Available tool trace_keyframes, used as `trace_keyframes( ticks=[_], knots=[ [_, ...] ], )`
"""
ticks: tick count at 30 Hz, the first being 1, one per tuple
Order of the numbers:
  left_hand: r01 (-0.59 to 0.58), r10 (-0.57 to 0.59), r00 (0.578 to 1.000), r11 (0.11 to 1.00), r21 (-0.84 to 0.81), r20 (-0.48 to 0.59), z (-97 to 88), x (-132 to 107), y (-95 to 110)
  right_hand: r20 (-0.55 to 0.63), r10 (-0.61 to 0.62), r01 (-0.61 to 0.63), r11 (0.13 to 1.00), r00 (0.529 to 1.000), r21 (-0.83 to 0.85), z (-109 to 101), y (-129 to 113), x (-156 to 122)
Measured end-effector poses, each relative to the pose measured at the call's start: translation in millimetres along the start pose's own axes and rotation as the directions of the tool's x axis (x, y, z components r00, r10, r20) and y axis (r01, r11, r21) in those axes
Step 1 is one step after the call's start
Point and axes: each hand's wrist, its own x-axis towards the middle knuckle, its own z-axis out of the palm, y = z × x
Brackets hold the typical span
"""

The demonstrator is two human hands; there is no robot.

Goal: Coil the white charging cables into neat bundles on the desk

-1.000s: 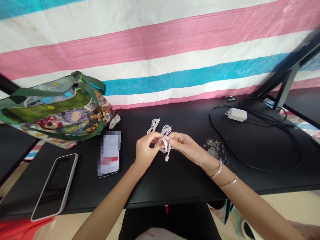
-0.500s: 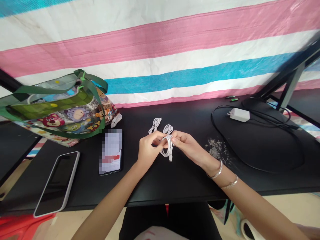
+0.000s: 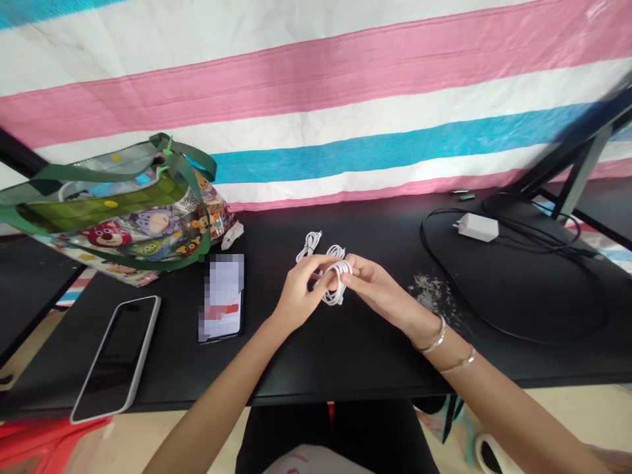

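A white charging cable (image 3: pixel 336 283) is wound into tight loops between my two hands, over the black table (image 3: pixel 345 355). My left hand (image 3: pixel 301 293) pinches the coil from the left with its fingertips. My right hand (image 3: pixel 378 293) grips the same coil from the right, its fingers curled over the loops. Above the hands, a looser white loop of the cable (image 3: pixel 309 247) rests toward the table. The cable's plug ends are hidden or too small to tell.
A smartphone in a white case (image 3: pixel 118 359) and a phone with a blurred screen (image 3: pixel 221 297) lie left of my hands. A cartoon-printed tote bag (image 3: pixel 123 210) stands behind them. To the right are a white charger (image 3: pixel 476 227), black cord (image 3: pixel 513 316) and pale debris (image 3: pixel 429 293).
The coil sits slightly higher and further right between my hands, and the plug hanging below it no longer shows. The whole view has shifted slightly as my head moved.
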Motion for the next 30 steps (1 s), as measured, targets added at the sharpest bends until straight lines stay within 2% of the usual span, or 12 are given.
trace_keyframes(
  ticks=[3,6,10,13,18,22,26,30],
  knots=[
    [-0.015,0.02,0.996,0.998,-0.067,0.083,-1.3,-1.1,0.1,-0.011,-0.014,0.014,1.0,1.0,0.021,0.2,-2.2,-1.2],
    [-0.047,0.055,0.992,0.996,-0.071,0.112,-2.1,-2.0,-2.0,0.001,-0.035,0.035,0.999,0.999,0.013,-0.1,-5.0,-2.5],
    [-0.138,0.134,0.985,0.99,0.032,0.113,0.2,-2.5,-7.3,0.003,-0.057,0.057,0.997,0.998,-0.043,0.1,-6.7,-3.6],
    [-0.148,0.133,0.986,0.975,0.167,0.098,3.8,-3.7,-7.4,-0.001,-0.044,0.044,0.992,0.999,-0.114,3.0,-4.0,-3.8],
    [-0.073,0.063,0.997,0.936,0.345,0.04,8.2,-5.4,-2.8,0.032,-0.115,0.119,0.958,0.993,-0.261,10.9,1.1,-3.9],
    [0.041,-0.05,0.999,0.952,0.303,0.021,8.1,-5.2,-3.2,0.006,-0.172,0.162,0.91,0.985,-0.381,12.2,-0.3,-5.2],
    [0.102,-0.114,0.992,0.977,0.186,0.052,6.2,-2.9,-1.0,-0.024,-0.189,0.17,0.925,0.982,-0.34,10.0,-2.5,-6.3],
    [0.145,-0.152,0.988,0.974,0.176,0.026,6.2,-0.5,2.2,-0.062,-0.173,0.152,0.954,0.983,-0.259,8.3,-2.7,-6.5]
  ],
)
